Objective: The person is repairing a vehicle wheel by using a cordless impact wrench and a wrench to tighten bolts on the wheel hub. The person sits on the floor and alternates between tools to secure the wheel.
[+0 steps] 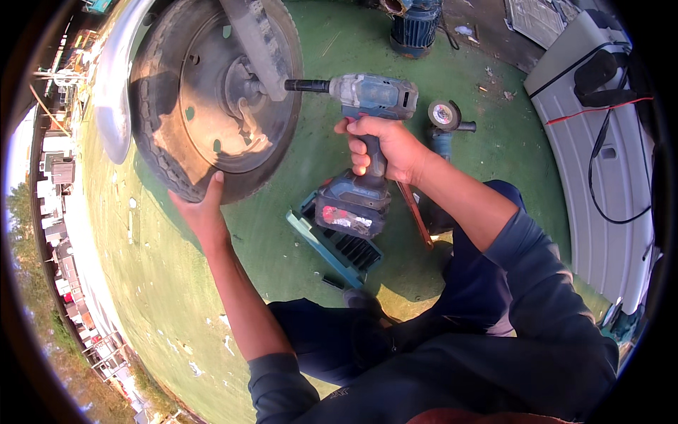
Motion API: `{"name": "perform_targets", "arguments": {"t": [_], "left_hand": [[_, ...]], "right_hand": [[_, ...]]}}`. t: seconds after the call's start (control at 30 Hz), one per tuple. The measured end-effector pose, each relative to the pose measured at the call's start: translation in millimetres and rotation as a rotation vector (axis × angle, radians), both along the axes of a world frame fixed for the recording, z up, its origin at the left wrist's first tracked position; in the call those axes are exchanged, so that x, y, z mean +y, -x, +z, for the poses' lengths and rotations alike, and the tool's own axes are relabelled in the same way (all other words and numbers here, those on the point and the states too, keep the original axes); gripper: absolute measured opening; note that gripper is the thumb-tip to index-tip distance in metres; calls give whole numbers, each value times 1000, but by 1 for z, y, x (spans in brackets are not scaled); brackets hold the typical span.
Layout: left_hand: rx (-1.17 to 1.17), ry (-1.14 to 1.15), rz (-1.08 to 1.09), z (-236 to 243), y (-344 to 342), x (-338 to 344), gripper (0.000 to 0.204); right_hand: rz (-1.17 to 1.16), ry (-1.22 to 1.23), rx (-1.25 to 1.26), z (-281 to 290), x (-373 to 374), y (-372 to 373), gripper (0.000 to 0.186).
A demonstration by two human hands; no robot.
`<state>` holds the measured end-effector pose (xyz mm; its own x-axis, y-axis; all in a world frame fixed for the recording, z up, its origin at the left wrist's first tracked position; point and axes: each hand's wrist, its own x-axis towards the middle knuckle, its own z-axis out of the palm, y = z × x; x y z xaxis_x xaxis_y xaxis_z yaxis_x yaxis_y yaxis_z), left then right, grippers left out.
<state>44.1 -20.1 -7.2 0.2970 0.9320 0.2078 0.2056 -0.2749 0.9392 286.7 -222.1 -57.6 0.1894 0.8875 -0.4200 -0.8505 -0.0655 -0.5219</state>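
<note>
My right hand (381,148) is closed around the handle of a blue-grey cordless impact wrench (378,95) with a battery at its base. Its long dark socket (307,85) points left and meets the wheel assembly at a grey fork arm (258,53). My left hand (201,205) grips the lower edge of the black tyre (155,141) on a dark steel rim (212,120). A curved silver fender (116,106) runs along the tyre's left side. Below the wrench lies an open teal case (318,247) with black sockets.
An angle grinder (443,134) and a long orange-brown bar (420,222) lie to the right on the green floor (494,162). A dark blue cylindrical machine (414,32) stands at the top. A grey panel with cables (600,212) is at right; my knees are below.
</note>
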Motion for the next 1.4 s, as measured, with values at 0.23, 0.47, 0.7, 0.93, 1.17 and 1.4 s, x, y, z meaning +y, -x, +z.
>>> {"name": "perform_targets", "arguments": {"t": [0.23, 0.47, 0.7, 0.93, 1.17, 1.4], "left_hand": [[18, 3, -56, 0, 11, 12, 84], [-17, 1, -106, 5, 10, 8, 85], [-12, -33, -120, 6, 9, 7, 85], [-35, 12, -103, 5, 9, 9, 84], [-46, 1, -122, 4, 8, 8, 85], [-23, -19, -125, -6, 15, 6, 92]], "right_hand": [[-5, 55, -54, -1, 2, 1, 15], [10, 74, 7, -1, 2, -2, 16], [-11, 53, 58, 5, 2, 1, 19], [-37, 75, 16, 3, 3, 3, 22], [13, 47, 211, 8, 0, 0, 17], [0, 111, 50, -3, 3, -13, 18]]}}
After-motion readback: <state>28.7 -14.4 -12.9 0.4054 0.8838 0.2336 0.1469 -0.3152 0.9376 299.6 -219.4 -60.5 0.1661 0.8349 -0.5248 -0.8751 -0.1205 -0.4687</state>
